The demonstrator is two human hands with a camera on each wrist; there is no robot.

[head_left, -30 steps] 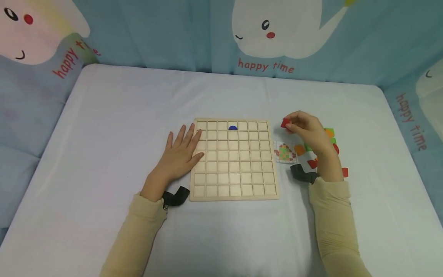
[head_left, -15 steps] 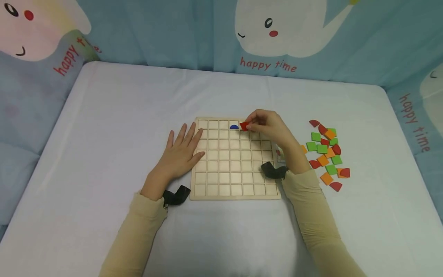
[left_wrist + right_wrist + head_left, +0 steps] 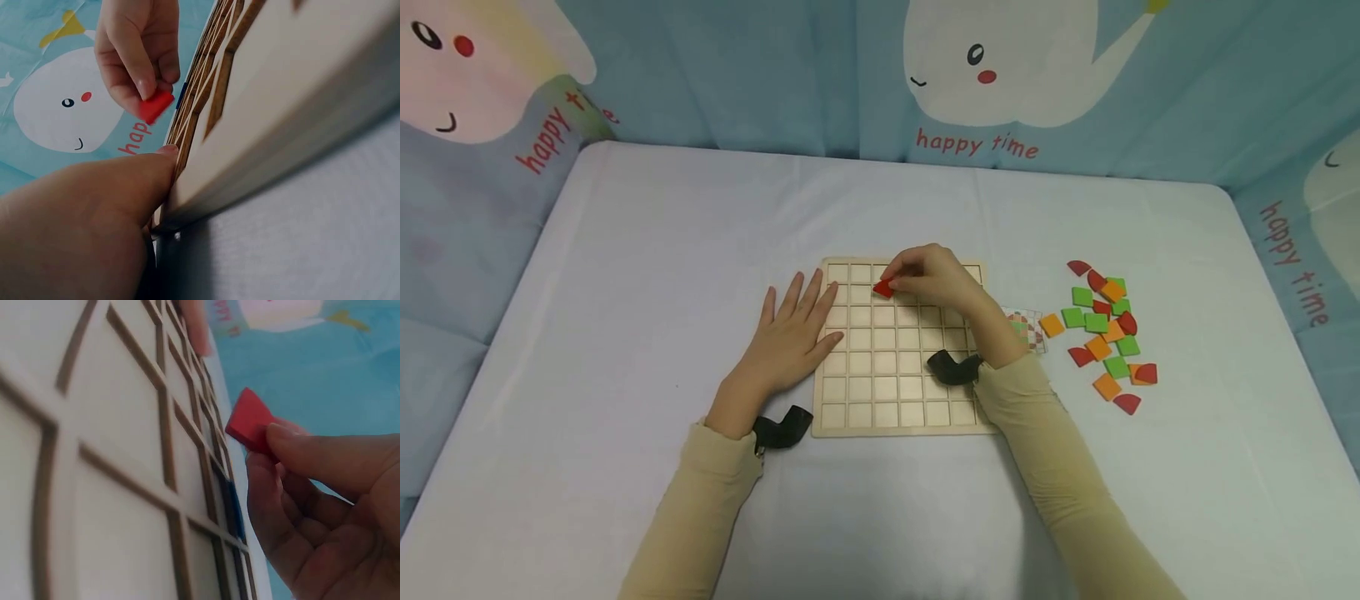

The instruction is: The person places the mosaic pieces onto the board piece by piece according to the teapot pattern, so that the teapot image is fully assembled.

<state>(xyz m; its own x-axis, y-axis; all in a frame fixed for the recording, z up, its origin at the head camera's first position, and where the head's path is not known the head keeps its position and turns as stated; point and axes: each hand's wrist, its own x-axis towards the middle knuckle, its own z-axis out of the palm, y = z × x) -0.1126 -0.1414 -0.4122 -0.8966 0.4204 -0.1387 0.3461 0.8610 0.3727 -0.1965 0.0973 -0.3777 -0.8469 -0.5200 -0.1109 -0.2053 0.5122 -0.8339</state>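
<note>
A person's right hand [image 3: 936,279] pinches a red tile [image 3: 883,288] just above the far rows of the wooden grid board [image 3: 902,417], which the flat left hand [image 3: 790,333] steadies; lowering it level into one cell should seat it cleanly.

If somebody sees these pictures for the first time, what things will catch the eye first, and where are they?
The right hand pinches a red piece just above the upper rows of the wooden grid board at the table's middle. The left hand lies flat against the board's left edge. To the board's right sits a loose scatter of green, orange and red pieces.
</note>
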